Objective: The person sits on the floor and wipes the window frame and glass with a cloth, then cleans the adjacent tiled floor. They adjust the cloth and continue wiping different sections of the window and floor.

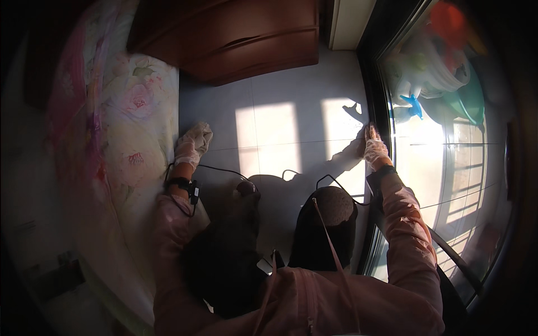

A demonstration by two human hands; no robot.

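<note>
My left hand [188, 150], in a clear plastic glove, holds a bunched pale cloth [204, 133] beside the edge of a floral-covered bed [138, 126]. Part of the cloth is hidden in the fingers. Over to the right, my right hand [374, 145] wears a similar clear glove. Its fingers stretch forward along the dark frame of a glass door [370, 92], and I see nothing held in it. A black strap with a small device [185, 187] sits on my left wrist; a dark strap [384, 171] is on the right one.
A reddish-brown wooden drawer cabinet [252, 42] stands ahead on the tiled floor [218, 101], where sunlight falls in patches. Behind the glass are a blue spray-bottle head [412, 106], a green basin [470, 96] and a red object [447, 25]. Thin black cables [222, 169] run from my wrists.
</note>
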